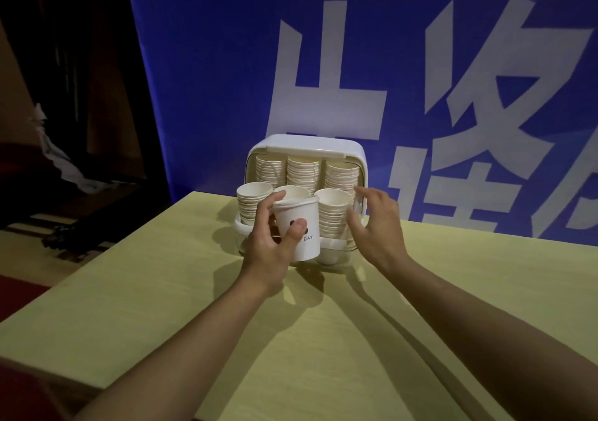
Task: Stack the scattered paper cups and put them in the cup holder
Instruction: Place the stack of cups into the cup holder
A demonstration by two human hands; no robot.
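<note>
Left hand (268,242) wrapped round a paper cup (299,226), thumb (296,230) pressed on the printed front, other fingers curled behind, mostly out of sight. Cup held upright right in front of the cup holder (307,144), level with the middle front stack (293,191). Right hand (377,223) just beside the right front stack (333,215), fingers spread and loose, gripping nothing; can't tell if the tips touch the holder. More stacks (304,171) in the back row under the white lid. Print partly covered, only "DAY" readable. Holder base hidden behind the hands, sitting at the far edge of the desk (161,291), blue banner (226,64) behind.
</note>
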